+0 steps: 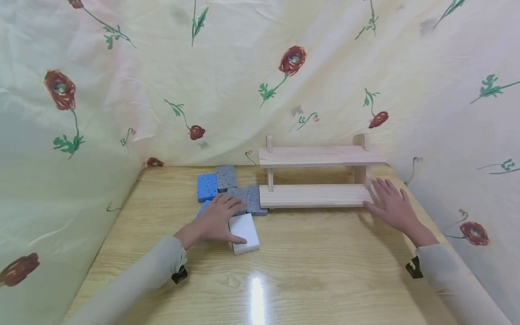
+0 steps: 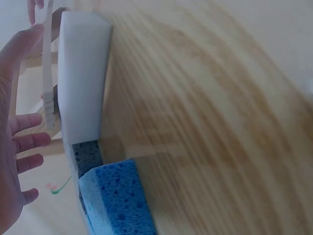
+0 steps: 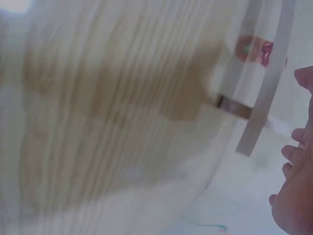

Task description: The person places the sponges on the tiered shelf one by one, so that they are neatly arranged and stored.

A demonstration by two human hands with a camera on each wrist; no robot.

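My left hand (image 1: 218, 218), fingers spread, hovers over a cluster of sponges left of a wooden shelf. Its thumb overlaps a white sponge block (image 1: 247, 234) in the head view; in the left wrist view the fingers (image 2: 29, 143) hold nothing. Beneath and behind it lie a bright blue sponge (image 1: 207, 187), another blue sponge (image 2: 122, 196) partly hidden by the hand, and several grey speckled sponges (image 1: 225, 177). My right hand (image 1: 394, 206) is at the right end of the two-tier shelf (image 1: 317, 196), fingers extended and thumb near the lower board's corner.
The shelf's upper board (image 1: 321, 155) runs between two upright side pieces near the back edge of the wood-grain table (image 1: 308, 271). A flowered cloth (image 1: 227, 81) hangs behind the table and along both sides. One grey sponge (image 1: 256, 198) sits right at the shelf's left end.
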